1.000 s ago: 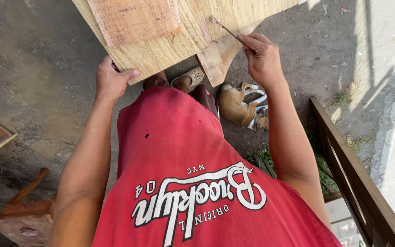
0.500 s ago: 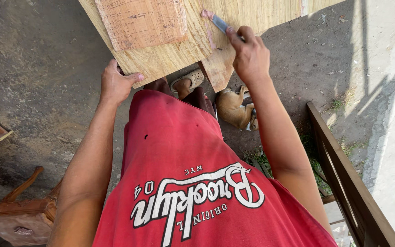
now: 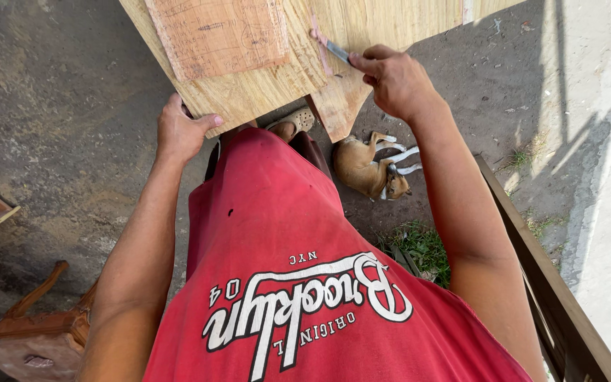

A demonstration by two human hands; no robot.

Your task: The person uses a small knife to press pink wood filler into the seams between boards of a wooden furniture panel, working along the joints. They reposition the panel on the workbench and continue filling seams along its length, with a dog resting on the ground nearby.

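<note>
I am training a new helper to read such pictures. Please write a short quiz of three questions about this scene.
1. True or false: the left hand grips the near edge of the wooden board.
2. What does the right hand hold on the board? A) a hammer B) a thin pencil-like tool C) a saw
3. What animal lies on the ground beyond the board?

Key:
1. True
2. B
3. A brown and white dog, lying on its side.

Head view: left hand (image 3: 180, 131) gripping edge of plywood board (image 3: 263, 64); right hand (image 3: 390, 78) holding pencil (image 3: 330, 48) w/ tip touching board. Dog (image 3: 369, 166) lying on ground below.
</note>
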